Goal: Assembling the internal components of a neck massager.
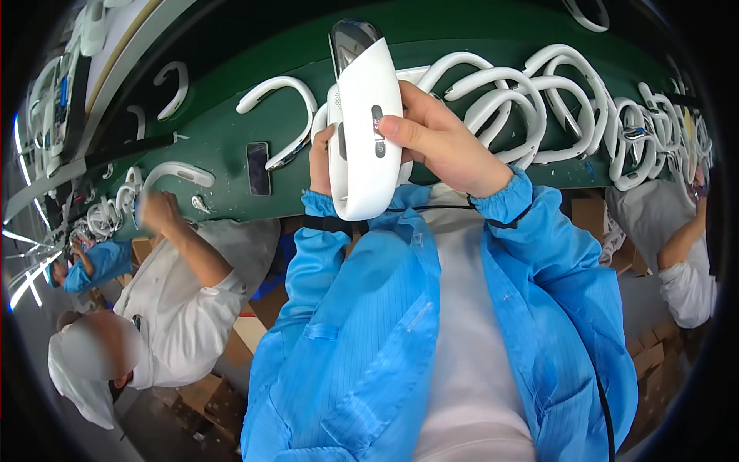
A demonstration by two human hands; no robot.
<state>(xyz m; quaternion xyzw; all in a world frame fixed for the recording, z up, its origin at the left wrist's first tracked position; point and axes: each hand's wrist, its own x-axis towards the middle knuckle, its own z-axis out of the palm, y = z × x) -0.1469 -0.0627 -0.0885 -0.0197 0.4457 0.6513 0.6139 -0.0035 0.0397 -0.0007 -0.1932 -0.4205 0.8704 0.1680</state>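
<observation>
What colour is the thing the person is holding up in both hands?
The curved device is white, with a dark glossy tip and small dark buttons. It shows best in the head view.

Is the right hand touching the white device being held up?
Touching. The head view shows the right hand gripping the white device, thumb lying across its front.

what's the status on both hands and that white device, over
Left hand and right hand both gripping white device, held upright. Green belt behind, white curved bands piled on it. Nothing blocking.

Both hands raised close together, left hand (322, 165) half hidden, right hand (443, 142) fingers curled
</observation>
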